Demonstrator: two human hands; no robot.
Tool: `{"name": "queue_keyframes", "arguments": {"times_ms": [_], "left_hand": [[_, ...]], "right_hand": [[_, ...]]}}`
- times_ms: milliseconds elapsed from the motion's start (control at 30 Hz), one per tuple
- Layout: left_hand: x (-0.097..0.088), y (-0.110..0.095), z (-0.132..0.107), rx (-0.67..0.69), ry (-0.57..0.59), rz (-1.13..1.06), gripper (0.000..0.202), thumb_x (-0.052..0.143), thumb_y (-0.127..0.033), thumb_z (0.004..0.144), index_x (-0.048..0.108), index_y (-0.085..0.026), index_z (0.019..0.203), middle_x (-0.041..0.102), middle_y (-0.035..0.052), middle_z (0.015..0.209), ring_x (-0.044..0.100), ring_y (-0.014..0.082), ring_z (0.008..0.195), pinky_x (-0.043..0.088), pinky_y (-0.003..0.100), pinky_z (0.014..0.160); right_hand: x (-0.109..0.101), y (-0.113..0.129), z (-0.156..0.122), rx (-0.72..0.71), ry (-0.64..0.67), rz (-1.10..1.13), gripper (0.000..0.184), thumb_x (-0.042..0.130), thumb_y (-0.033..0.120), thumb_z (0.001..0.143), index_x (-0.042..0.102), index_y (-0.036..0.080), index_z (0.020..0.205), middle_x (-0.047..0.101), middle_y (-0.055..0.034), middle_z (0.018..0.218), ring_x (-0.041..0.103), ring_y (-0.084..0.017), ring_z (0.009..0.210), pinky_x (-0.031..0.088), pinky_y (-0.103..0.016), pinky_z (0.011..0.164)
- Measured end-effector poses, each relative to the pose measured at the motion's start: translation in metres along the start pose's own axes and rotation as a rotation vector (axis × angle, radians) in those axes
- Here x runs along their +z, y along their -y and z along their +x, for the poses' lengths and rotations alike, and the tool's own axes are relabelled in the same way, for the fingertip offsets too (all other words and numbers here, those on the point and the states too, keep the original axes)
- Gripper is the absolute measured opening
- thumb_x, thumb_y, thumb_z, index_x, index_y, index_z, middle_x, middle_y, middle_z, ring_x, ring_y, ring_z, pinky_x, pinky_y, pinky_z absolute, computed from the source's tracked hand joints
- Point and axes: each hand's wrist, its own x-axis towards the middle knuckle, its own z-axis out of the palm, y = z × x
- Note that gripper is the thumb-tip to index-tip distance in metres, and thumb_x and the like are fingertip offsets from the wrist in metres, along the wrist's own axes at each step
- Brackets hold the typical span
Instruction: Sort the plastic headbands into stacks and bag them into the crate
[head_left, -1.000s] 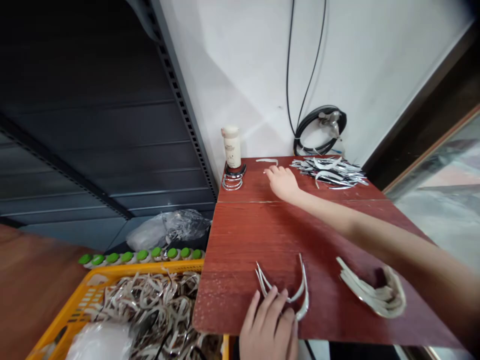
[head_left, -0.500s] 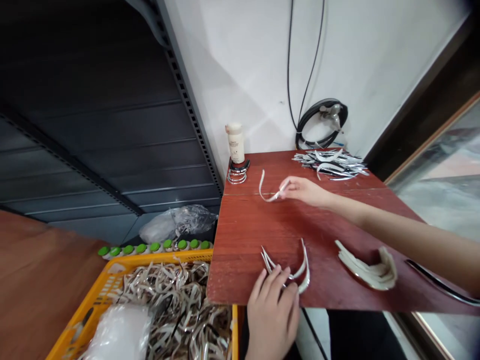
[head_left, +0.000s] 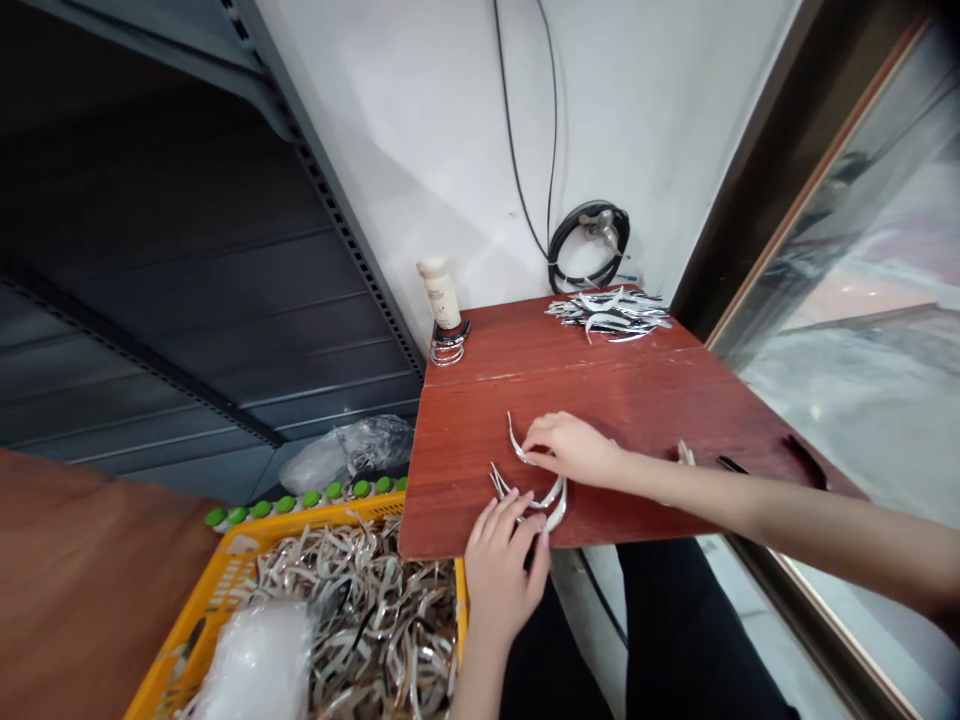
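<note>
My right hand (head_left: 571, 446) pinches a thin curved strip (head_left: 514, 436), whitish and shiny, just above the red-brown table. Nearer the front edge, my left hand (head_left: 504, 560) has its bent fingers over a few similar curved strips (head_left: 556, 508) and holds them against the tabletop. The strips' tips stick out on both sides of the fingers, while their middle is hidden. Behind my right forearm, only the tip of a pale stack of strips (head_left: 685, 453) shows. Dark curved strips (head_left: 807, 462) lie farther right.
A loose pile of silvery strips (head_left: 611, 312) lies at the table's back. A cream bottle (head_left: 442, 295) stands back left beside shiny curved pieces (head_left: 448, 349). Left of the table, a yellow crate (head_left: 217, 572) holds many strips and a plastic bag (head_left: 255, 660). Coiled cable (head_left: 555, 262) hangs behind.
My right hand has brought its strip from the table's back part toward me, close to my left hand. My left hand stays on its strips. The camera view has shifted.
</note>
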Motion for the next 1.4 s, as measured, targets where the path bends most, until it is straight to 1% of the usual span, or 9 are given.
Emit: {"name": "queue_keyframes", "arguments": {"times_ms": [133,267,633,767,900,1000,1100,1200,1400], "left_hand": [[0.0,0.001,-0.001,0.009,-0.005,0.015,0.02,0.054,-0.019,0.091,0.067,-0.024,0.105,0.07,0.0056,0.113,0.063,0.0216,0.117,0.05,0.044,0.104],[0.002,0.004,-0.002,0.017,-0.023,0.052,0.018,0.055,-0.019,0.09,0.068,-0.023,0.103,0.068,0.009,0.118,0.065,0.0226,0.114,0.055,0.04,0.097],[0.0,0.007,-0.001,0.082,0.017,0.054,0.019,0.052,-0.018,0.093,0.065,-0.022,0.106,0.071,0.007,0.118,0.062,0.0238,0.121,0.057,0.04,0.094],[0.0,0.009,-0.002,0.082,0.021,0.058,0.019,0.052,-0.017,0.092,0.063,-0.023,0.107,0.071,0.0054,0.118,0.061,0.0235,0.122,0.057,0.04,0.093],[0.0,0.008,0.0,0.085,0.034,0.077,0.024,0.053,-0.017,0.091,0.063,-0.024,0.112,0.068,0.0039,0.125,0.059,0.0235,0.125,0.047,0.045,0.106],[0.0,0.006,0.002,0.064,0.014,0.06,0.023,0.053,-0.02,0.092,0.064,-0.024,0.111,0.067,0.0023,0.128,0.057,0.0215,0.127,0.04,0.042,0.111],[-0.001,0.007,0.002,0.069,0.019,0.077,0.022,0.053,-0.02,0.092,0.064,-0.024,0.11,0.067,0.0018,0.129,0.056,0.0203,0.127,0.035,0.04,0.114],[-0.001,0.009,0.001,0.089,0.053,0.111,0.024,0.056,-0.021,0.09,0.063,-0.025,0.113,0.066,0.0018,0.13,0.055,0.0203,0.128,0.035,0.039,0.113],[-0.001,0.008,0.001,0.09,0.023,0.13,0.024,0.054,-0.023,0.09,0.064,-0.024,0.112,0.068,0.0027,0.127,0.059,0.0213,0.123,0.042,0.039,0.107]], "right_hand": [[0.01,0.036,-0.017,-0.067,0.087,-0.018,0.023,0.053,0.019,0.095,0.073,0.016,0.083,0.07,-0.007,0.086,0.062,-0.021,0.088,0.044,-0.039,0.091],[0.003,0.044,-0.044,-0.173,0.088,-0.021,0.023,0.05,0.013,0.093,0.072,0.013,0.1,0.069,-0.0112,0.103,0.061,-0.022,0.101,0.037,-0.044,0.108],[-0.016,0.012,-0.04,-0.213,0.102,0.18,0.028,0.048,0.029,0.1,0.069,0.022,0.119,0.057,-0.0115,0.137,0.052,-0.023,0.128,0.029,-0.049,0.117],[-0.035,-0.014,-0.027,-0.036,-0.128,0.119,0.025,0.05,0.027,0.099,0.071,0.021,0.11,0.068,-0.0097,0.12,0.061,-0.023,0.113,0.042,-0.045,0.104],[-0.052,-0.031,-0.029,-0.015,-0.061,0.002,0.023,0.051,0.032,0.098,0.071,0.023,0.107,0.069,-0.0061,0.116,0.063,-0.023,0.106,0.045,-0.042,0.097],[-0.067,-0.068,-0.021,0.043,-0.082,-0.157,0.024,0.051,0.03,0.097,0.071,0.022,0.108,0.07,-0.0068,0.115,0.062,-0.024,0.107,0.044,-0.039,0.097],[-0.081,-0.133,0.003,0.32,-0.274,-0.394,0.03,0.046,0.026,0.096,0.069,0.018,0.114,0.07,-0.0113,0.111,0.062,-0.027,0.104,0.044,-0.037,0.092],[-0.089,-0.198,0.029,0.525,-0.3,-0.588,0.035,0.045,0.023,0.095,0.064,0.015,0.123,0.067,-0.0144,0.116,0.059,-0.03,0.105,0.042,-0.038,0.088],[-0.081,-0.254,0.05,0.519,-0.281,-0.621,0.032,0.045,0.021,0.093,0.068,0.013,0.115,0.063,-0.0181,0.114,0.052,-0.032,0.106,0.038,-0.04,0.086]]}}
